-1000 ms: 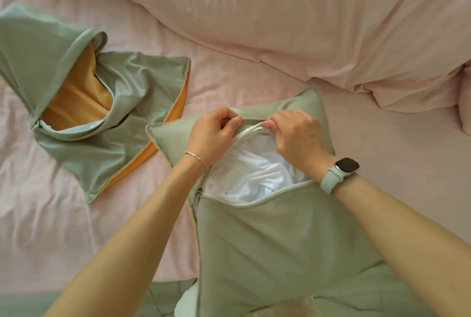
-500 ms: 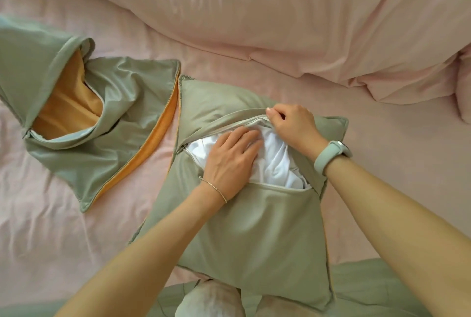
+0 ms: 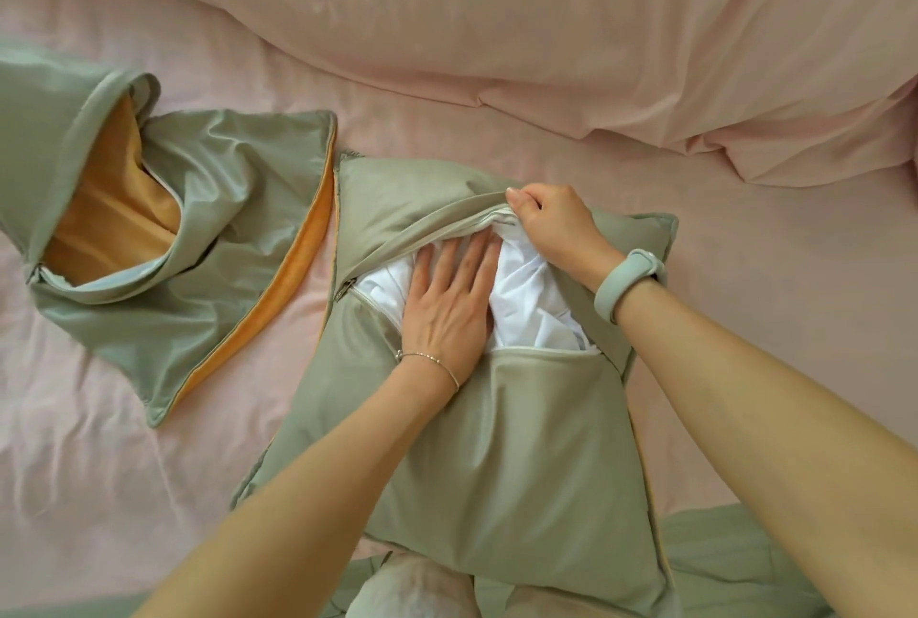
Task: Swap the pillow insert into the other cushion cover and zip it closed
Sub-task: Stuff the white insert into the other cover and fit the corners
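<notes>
**Insert in the cover, zip still open**

Head view: the white pillow insert sits inside the green cushion cover, which lies on the pink bed. The swap itself looks mostly done; what remains, by my judgement, is tucking the last bulge of insert below the zip line and drawing the zipper pull, at the left end of the cover's opening, across to close it. The left hand lies flat, fingers straight, pressing the insert down into the opening. The right hand, at the far edge of the opening, has its grip pinched on the cover's upper zip edge and lifts it over the insert. To the left of the filled cover lies the empty cushion cover, unzipped, its orange lining showing.
</notes>
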`<state>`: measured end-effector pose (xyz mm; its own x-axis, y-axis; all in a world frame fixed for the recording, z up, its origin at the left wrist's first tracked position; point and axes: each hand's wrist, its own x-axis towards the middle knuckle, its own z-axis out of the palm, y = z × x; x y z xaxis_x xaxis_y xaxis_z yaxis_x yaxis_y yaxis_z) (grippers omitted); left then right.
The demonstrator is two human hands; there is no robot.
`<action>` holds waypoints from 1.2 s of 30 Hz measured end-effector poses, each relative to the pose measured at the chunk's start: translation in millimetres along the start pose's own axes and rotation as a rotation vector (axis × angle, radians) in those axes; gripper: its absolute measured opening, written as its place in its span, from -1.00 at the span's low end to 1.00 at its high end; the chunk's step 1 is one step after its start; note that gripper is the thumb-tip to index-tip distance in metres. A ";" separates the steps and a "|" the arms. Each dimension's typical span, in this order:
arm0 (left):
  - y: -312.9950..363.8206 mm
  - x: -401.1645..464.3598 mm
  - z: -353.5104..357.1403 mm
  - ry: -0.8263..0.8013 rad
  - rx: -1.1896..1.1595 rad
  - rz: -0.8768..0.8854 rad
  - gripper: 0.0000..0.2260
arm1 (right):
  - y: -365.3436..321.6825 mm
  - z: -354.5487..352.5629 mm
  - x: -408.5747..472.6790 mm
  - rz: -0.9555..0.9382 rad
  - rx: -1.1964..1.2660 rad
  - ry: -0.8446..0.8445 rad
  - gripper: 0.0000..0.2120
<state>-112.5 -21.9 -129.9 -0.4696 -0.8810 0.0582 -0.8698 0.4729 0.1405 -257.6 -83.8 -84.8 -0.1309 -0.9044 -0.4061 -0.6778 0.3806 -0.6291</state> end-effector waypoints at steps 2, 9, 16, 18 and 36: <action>1.4 6.5 4.6 -0.060 0.001 -0.089 -0.49 | 2.5 1.2 2.0 0.015 0.045 0.014 -0.55; 2.5 23.3 12.7 -0.116 0.028 -0.147 -0.67 | 1.4 11.2 15.1 0.134 0.071 0.014 -0.54; 0.1 -8.9 -19.2 0.005 -0.208 -0.148 -0.85 | -4.6 39.8 16.8 0.180 0.000 0.009 -0.59; -0.1 -12.5 -27.3 -0.015 -0.244 -0.126 -0.80 | -2.3 38.3 18.6 0.161 -0.007 0.003 -0.57; -0.4 2.5 -12.7 -0.069 -0.048 -0.012 -0.52 | 9.6 7.3 11.4 -0.010 0.174 -0.019 -0.68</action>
<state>-111.4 -24.5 -117.2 -0.4699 -0.8827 -0.0121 -0.8680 0.4595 0.1885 -260.3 -89.0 -100.2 -0.1100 -0.9053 -0.4103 -0.5433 0.4004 -0.7379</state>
